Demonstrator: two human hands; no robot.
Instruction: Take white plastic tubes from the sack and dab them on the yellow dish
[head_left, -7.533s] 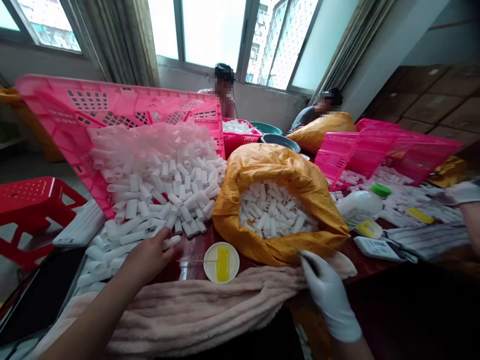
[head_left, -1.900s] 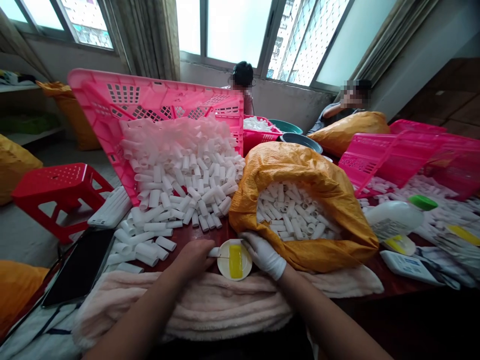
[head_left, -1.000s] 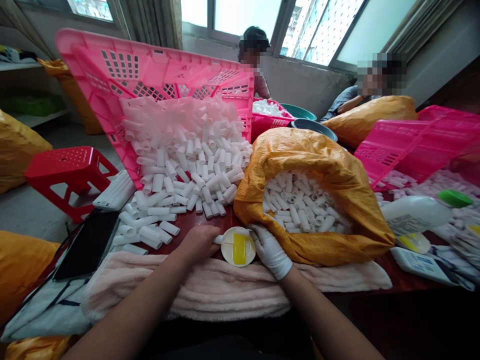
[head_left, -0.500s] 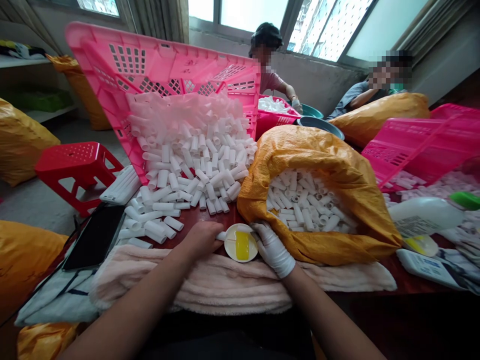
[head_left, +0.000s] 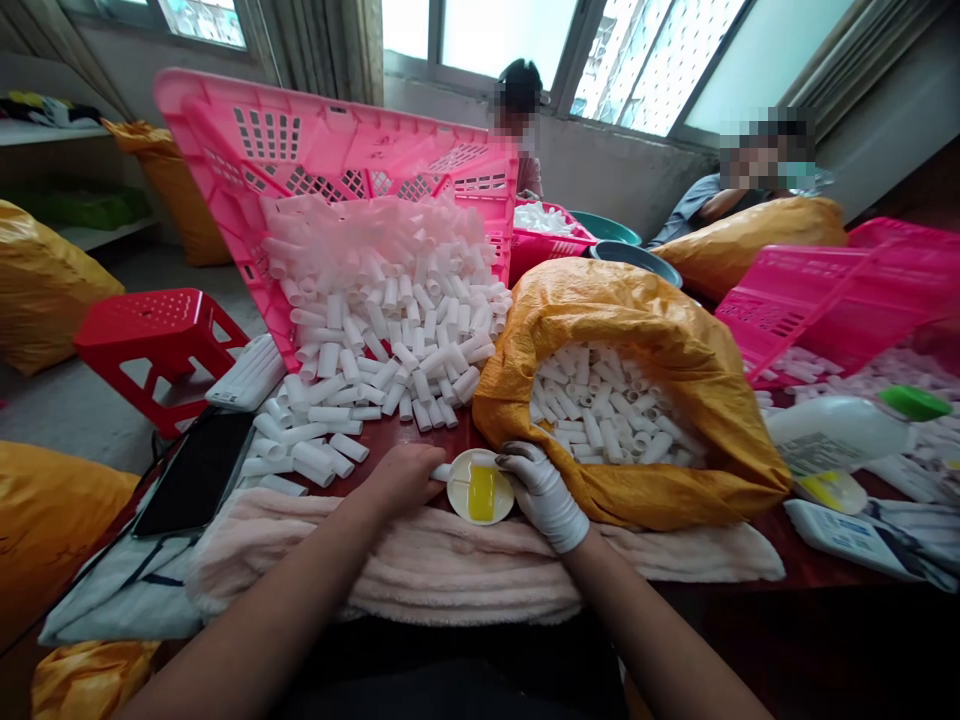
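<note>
My bare left hand [head_left: 403, 477] is closed on a short white tube [head_left: 442, 472], whose end pokes out toward a small white dish [head_left: 480, 487] with a yellow strip in it. My white-gloved right hand [head_left: 541, 492] is pinched at the dish's right rim, touching it; what it holds is too small to make out. Both hands rest at the edge of a pink towel [head_left: 450, 570]. More white tubes [head_left: 382, 330] spill from a tipped pink crate [head_left: 330, 170]. An orange sack [head_left: 637, 390] full of tubes lies open just behind my right hand.
A black phone [head_left: 196, 472] and a red stool [head_left: 150, 340] are at the left. A white bottle with a green cap [head_left: 840, 430] lies at the right beside another pink crate [head_left: 825, 300]. Two people sit across the table by the window. Orange sacks [head_left: 45, 280] stand on the left.
Since 7.5 s ago both hands came in to the dish, the left with a tube taken from the pile. Over the last second they have stayed there almost still; the view shifted slightly.
</note>
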